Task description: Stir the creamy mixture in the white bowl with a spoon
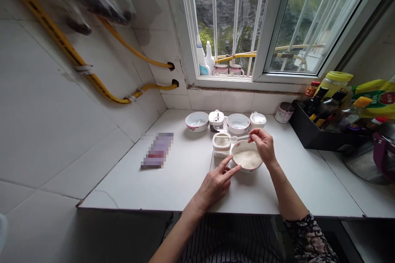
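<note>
My right hand (pixel 263 144) is closed on the handle of a small white spoon (pixel 239 137), whose far end is at the rim of an open white jar (pixel 221 154). Beside that jar stands a white bowl (pixel 247 169) with pale powder or a pale mixture in it. Two extended fingers of my left hand (pixel 217 183) touch the bowl's near left side; its other fingers are curled but apart, and it grips nothing. What the spoon carries is too small to tell.
Behind are two floral bowls (pixel 197 122) (pixel 238 124), a lidded jar with dark contents (pixel 216 122) and another white jar (pixel 258 120). A blurred purple packet (pixel 157 151) lies left. At right are a black box of bottles (pixel 321 133) and a metal pot (pixel 367 166).
</note>
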